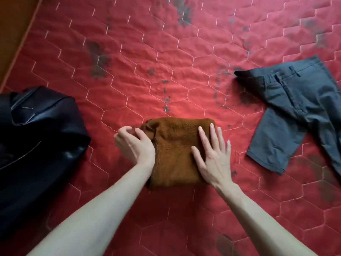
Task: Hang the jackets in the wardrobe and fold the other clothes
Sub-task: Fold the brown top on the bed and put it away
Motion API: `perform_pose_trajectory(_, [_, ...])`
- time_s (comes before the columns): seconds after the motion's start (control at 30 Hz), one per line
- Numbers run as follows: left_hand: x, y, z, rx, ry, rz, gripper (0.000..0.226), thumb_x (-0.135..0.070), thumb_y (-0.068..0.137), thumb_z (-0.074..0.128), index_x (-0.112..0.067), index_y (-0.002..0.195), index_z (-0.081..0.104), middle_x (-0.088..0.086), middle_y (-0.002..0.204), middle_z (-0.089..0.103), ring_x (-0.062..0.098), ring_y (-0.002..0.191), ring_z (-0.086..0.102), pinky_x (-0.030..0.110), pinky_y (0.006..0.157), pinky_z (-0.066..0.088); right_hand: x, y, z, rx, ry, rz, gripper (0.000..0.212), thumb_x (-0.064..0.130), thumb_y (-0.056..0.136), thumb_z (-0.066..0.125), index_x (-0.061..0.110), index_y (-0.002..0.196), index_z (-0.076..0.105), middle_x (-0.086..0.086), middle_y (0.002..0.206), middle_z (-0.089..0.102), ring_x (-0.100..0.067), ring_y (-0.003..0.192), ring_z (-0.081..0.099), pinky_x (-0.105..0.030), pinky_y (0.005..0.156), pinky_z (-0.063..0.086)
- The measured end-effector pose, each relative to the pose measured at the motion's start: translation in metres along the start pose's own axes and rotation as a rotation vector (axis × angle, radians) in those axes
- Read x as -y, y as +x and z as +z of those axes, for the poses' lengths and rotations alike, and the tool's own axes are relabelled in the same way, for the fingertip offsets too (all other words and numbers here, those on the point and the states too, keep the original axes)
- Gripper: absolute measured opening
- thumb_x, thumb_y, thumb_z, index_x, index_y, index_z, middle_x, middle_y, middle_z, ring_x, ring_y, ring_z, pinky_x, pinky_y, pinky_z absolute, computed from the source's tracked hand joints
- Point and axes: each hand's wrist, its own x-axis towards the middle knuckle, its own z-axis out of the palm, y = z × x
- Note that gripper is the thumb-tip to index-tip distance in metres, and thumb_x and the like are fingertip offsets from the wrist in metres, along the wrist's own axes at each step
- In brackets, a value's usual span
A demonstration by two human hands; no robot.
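Observation:
A brown knitted garment [175,150] lies folded into a compact rectangle in the middle of the red quilted mattress [166,52]. My right hand [215,156] lies flat on its right half, fingers straight and spread. My left hand [134,145] is at the garment's left edge with fingers curled; whether it pinches the cloth is unclear. A black leather jacket [40,137] lies crumpled at the left. Dark grey shorts [299,111] lie spread out at the right.
The mattress carries dark stains across its middle and right side. A wooden floor strip [11,34] shows beyond the mattress edge at the upper left. Bare mattress lies between the three garments and beyond them.

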Motion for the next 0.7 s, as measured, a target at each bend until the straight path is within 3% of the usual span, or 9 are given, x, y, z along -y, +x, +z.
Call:
perform_pose_trajectory(0.03, [0.002, -0.006, 0.002, -0.027, 0.051, 0.247, 0.021, -0.018, 0.097, 0.059, -0.007, 0.115, 0.06, 0.011, 0.117, 0.06, 0.032, 0.115, 0.053, 0.041, 0.099, 0.042, 0.005, -0.002, 0.009, 0.025, -0.024, 0.021, 0.069, 0.06, 0.104, 0.043, 0.039, 0.164, 0.018, 0.001, 0.175, 0.0, -0.02, 0.161, -0.005, -0.057, 0.126, 0.014])
perform_pose_trajectory(0.1, [0.008, -0.023, 0.008, 0.178, 0.192, 0.741, 0.034, -0.022, 0.1, 0.056, -0.006, 0.13, 0.06, 0.015, 0.136, 0.057, 0.031, 0.131, 0.049, 0.042, 0.112, 0.037, 0.015, 0.0, 0.025, 0.027, -0.093, 0.058, 0.072, 0.066, 0.102, 0.038, 0.04, 0.165, 0.014, -0.004, 0.175, -0.004, -0.026, 0.161, -0.004, -0.059, 0.125, 0.02])
perform_pose_trajectory(0.13, [0.015, -0.031, 0.013, 0.322, 0.289, 0.913, 0.042, -0.027, 0.102, 0.052, -0.008, 0.139, 0.058, 0.014, 0.147, 0.053, 0.031, 0.141, 0.045, 0.045, 0.119, 0.034, 0.018, 0.002, 0.03, 0.026, -0.108, 0.083, 0.073, 0.067, 0.101, 0.035, 0.039, 0.165, 0.014, -0.005, 0.175, -0.004, -0.028, 0.161, -0.003, -0.059, 0.124, 0.023])
perform_pose_trajectory(0.2, [0.032, -0.04, 0.019, 0.522, 0.493, 1.062, 0.056, -0.039, 0.105, 0.043, -0.012, 0.154, 0.048, 0.012, 0.164, 0.039, 0.03, 0.154, 0.031, 0.049, 0.125, 0.026, 0.018, 0.006, 0.032, 0.034, -0.098, 0.09, 0.072, 0.067, 0.101, 0.033, 0.038, 0.165, 0.015, -0.006, 0.175, -0.004, -0.029, 0.161, -0.002, -0.057, 0.124, 0.025])
perform_pose_trajectory(0.27, [0.046, -0.035, 0.021, 0.595, 0.589, 1.046, 0.062, -0.045, 0.106, 0.037, -0.018, 0.162, 0.036, 0.009, 0.171, 0.026, 0.027, 0.159, 0.02, 0.049, 0.127, 0.021, 0.012, 0.006, 0.031, 0.037, -0.056, 0.052, 0.07, 0.063, 0.103, 0.034, 0.037, 0.165, 0.016, -0.005, 0.175, -0.004, -0.027, 0.161, -0.005, -0.053, 0.125, 0.025])
perform_pose_trajectory(0.4, [0.051, -0.012, 0.024, 0.595, 0.618, 0.952, 0.069, -0.055, 0.105, 0.028, -0.024, 0.166, 0.021, 0.003, 0.175, 0.011, 0.019, 0.162, 0.006, 0.051, 0.129, 0.015, 0.005, 0.01, 0.028, 0.003, 0.098, 0.029, 0.067, 0.055, 0.106, 0.038, 0.034, 0.165, 0.017, 0.0, 0.175, -0.001, -0.02, 0.161, -0.007, -0.044, 0.13, 0.015])
perform_pose_trajectory(0.53, [0.048, -0.01, 0.023, 0.51, 0.625, 0.801, 0.082, -0.068, 0.1, 0.031, -0.026, 0.167, 0.013, 0.004, 0.176, 0.003, 0.023, 0.162, -0.002, 0.055, 0.129, 0.006, 0.004, 0.012, 0.02, 0.017, 0.389, 0.146, 0.083, 0.053, 0.101, 0.058, 0.032, 0.166, 0.011, 0.009, 0.174, 0.002, -0.003, 0.158, -0.003, -0.028, 0.129, 0.008])
perform_pose_trajectory(0.6, [0.047, -0.014, 0.018, 0.439, 0.557, 0.612, 0.096, -0.076, 0.094, 0.04, -0.025, 0.167, 0.007, 0.006, 0.175, 0.001, 0.027, 0.162, -0.001, 0.054, 0.129, 0.005, 0.0, 0.013, 0.014, 0.02, 0.566, 0.28, 0.093, 0.053, 0.094, 0.068, 0.027, 0.166, 0.016, 0.008, 0.172, 0.016, -0.002, 0.157, 0.01, -0.029, 0.129, 0.014])
perform_pose_trajectory(0.7, [0.041, -0.023, 0.011, 0.397, 0.413, 0.294, 0.116, -0.08, 0.082, 0.059, -0.02, 0.166, 0.006, 0.012, 0.17, 0.015, 0.034, 0.154, 0.019, 0.051, 0.123, 0.023, -0.006, 0.013, 0.004, 0.025, 0.674, 0.448, 0.082, 0.057, 0.086, 0.077, 0.031, 0.154, 0.04, 0.009, 0.149, 0.051, -0.008, 0.14, 0.045, -0.034, 0.12, 0.035])
